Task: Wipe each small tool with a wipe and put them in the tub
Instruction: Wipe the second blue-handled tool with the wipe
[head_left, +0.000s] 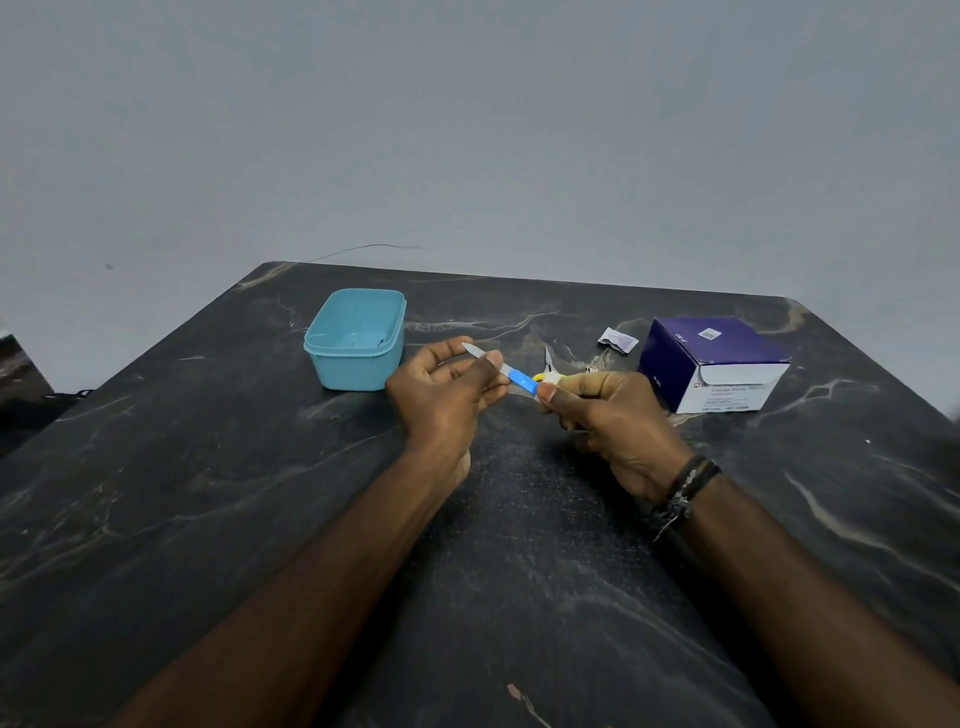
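Observation:
A nail file (511, 375) with a metal blade and a blue handle is held above the table's middle. My left hand (441, 400) pinches its metal blade between thumb and fingers. My right hand (608, 415) grips the handle end, with what looks like a pale wipe (551, 381) pressed under its fingers. Small scissors (548, 366) with yellow handles lie on the table just behind the file, partly hidden by my right hand. The light blue tub (332, 340) stands open to the left of my left hand.
A purple and white box (711, 364) stands at the right. A torn wipe sachet (617, 340) lies to its left. Beside the scissors lies a small metal item (591, 369), mostly hidden. The dark marble table (208, 493) ends near the grey wall.

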